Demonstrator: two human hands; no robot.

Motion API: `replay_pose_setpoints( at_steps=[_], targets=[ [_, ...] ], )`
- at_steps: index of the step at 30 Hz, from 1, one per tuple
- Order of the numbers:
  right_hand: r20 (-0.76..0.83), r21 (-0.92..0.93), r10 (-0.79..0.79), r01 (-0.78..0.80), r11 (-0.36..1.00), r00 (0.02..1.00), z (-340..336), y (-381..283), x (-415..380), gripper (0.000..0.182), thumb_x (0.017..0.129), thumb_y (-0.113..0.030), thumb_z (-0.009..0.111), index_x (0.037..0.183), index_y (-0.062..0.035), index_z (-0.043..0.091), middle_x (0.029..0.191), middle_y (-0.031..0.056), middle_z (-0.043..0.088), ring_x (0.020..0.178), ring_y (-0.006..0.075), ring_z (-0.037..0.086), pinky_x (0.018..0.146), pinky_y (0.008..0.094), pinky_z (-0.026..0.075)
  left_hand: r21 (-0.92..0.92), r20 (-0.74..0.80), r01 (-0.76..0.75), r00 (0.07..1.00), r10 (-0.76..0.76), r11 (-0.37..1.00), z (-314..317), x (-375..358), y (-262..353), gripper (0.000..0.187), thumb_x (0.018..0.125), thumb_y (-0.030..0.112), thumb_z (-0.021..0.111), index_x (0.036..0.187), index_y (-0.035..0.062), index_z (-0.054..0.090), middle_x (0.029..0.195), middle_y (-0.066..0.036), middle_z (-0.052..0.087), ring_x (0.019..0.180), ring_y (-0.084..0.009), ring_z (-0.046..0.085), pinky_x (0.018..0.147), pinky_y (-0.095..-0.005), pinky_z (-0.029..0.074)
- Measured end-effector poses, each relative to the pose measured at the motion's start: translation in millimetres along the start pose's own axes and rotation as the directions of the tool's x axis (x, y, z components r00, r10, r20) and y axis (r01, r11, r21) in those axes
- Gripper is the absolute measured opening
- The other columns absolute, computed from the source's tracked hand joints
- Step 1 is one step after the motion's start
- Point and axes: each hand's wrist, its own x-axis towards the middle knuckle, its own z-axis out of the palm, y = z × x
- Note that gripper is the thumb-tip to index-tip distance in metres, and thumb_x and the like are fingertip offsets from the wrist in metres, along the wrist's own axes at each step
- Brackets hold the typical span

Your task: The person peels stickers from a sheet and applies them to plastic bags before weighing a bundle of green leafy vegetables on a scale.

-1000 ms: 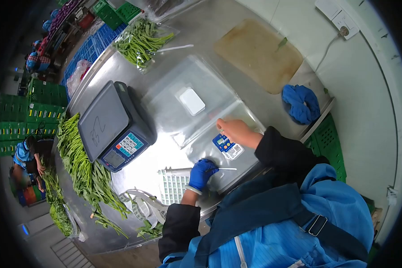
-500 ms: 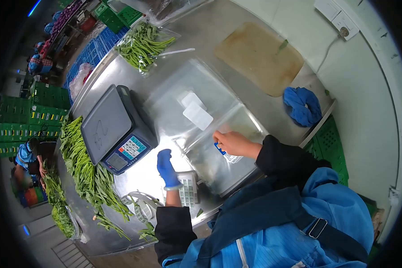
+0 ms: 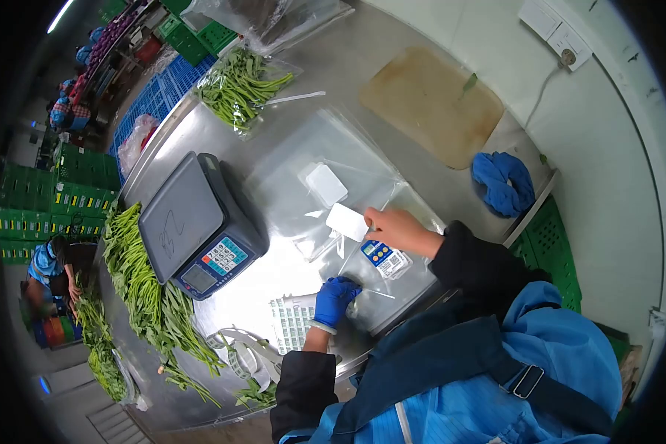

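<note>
My left hand (image 3: 337, 300), in a blue glove, has its fingers closed at the near edge of a clear plastic bag (image 3: 414, 285). The bag lies flat on other clear bags on the metal table. My bare right hand (image 3: 401, 231) pinches the right edge of a white rounded card (image 3: 346, 222). Just below its fingers, a blue-and-white label (image 3: 386, 259) with a square code lies on the bag. A second white card (image 3: 325, 185) sits farther up on the plastic. Beside my left wrist is a sheet with rows of small green-and-white labels (image 3: 292, 325).
A digital scale (image 3: 181, 214) stands left of the bags, with leafy green stalks (image 3: 140, 274) along its outer side. Bagged greens (image 3: 240, 87) lie at the back. A tan board (image 3: 433, 107) and blue cloth (image 3: 503, 183) are at right. A co-worker (image 3: 46, 266) bends over greens at far left.
My left hand has moved right from beside the scale onto the bag's edge. My right hand has left the blue-and-white label and now pinches the white card, which has shifted nearer.
</note>
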Motion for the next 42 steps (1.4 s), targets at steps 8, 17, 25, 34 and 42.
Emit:
replay_pose_setpoints(
  at_steps=[8,17,25,34,42],
  targets=[
    [0.196,0.810,-0.102,-0.102,0.577,0.975,-45.7,-35.1,-23.2,0.015,0.089,-0.011,0.066,0.093,-0.0047,0.054,0.073,0.0000,0.058,0.067,0.0092,0.056,0.060,0.0237,0.045,-0.728,-0.552,-0.006,0.598,-0.581,0.686,-102.2,36.5,8.3,0.024,0.090,0.018,0.054,0.102,0.0032,0.069,0.088,-0.005,0.068,0.071,-0.0125,0.059,0.064,-0.0237,0.042],
    [0.037,0.034,-0.335,0.334,0.942,0.941,56.5,27.2,19.6,0.021,0.074,0.001,0.062,0.092,-0.0027,0.054,0.082,0.0134,0.062,0.079,0.0332,0.063,0.068,0.0425,0.047,-0.044,-0.085,-0.067,0.994,0.064,0.997,-13.8,0.0,20.5,0.027,0.077,0.021,0.075,0.095,0.0056,0.063,0.092,-0.010,0.063,0.082,-0.0261,0.059,0.079,-0.0339,0.046],
    [-0.012,-0.102,-0.063,0.062,0.993,0.998,6.6,13.6,7.7,0.019,0.079,-0.006,0.063,0.096,-0.0044,0.054,0.087,0.0144,0.061,0.090,0.0332,0.060,0.073,0.0433,0.048,-0.072,0.038,-0.052,0.998,0.055,0.996,11.0,-3.5,-19.3,0.026,0.077,0.012,0.072,0.102,0.0087,0.068,0.088,-0.011,0.066,0.078,-0.0284,0.062,0.073,-0.0361,0.050],
    [-0.610,-0.142,-0.363,0.354,0.925,0.705,-59.6,-50.9,-28.8,0.020,0.079,-0.002,0.063,0.097,-0.0046,0.056,0.091,0.0104,0.060,0.086,0.0325,0.058,0.076,0.0420,0.047,-0.630,-0.502,0.129,0.685,-0.528,0.766,-134.3,7.4,-11.9,0.024,0.097,0.021,0.052,0.107,0.0037,0.065,0.098,-0.004,0.067,0.084,-0.0117,0.060,0.073,-0.0264,0.046],
    [-0.130,0.049,-0.390,0.399,0.916,0.912,41.1,-45.9,-41.1,0.029,0.082,-0.014,0.066,0.107,-0.0048,0.055,0.103,0.0117,0.057,0.100,0.0319,0.056,0.085,0.0416,0.046,-0.270,-0.224,0.595,0.726,-0.651,0.757,-153.3,-104.8,-88.8,0.032,0.080,0.004,0.073,0.110,0.0017,0.063,0.087,-0.003,0.065,0.078,-0.0122,0.060,0.070,-0.0254,0.050]
  ],
)
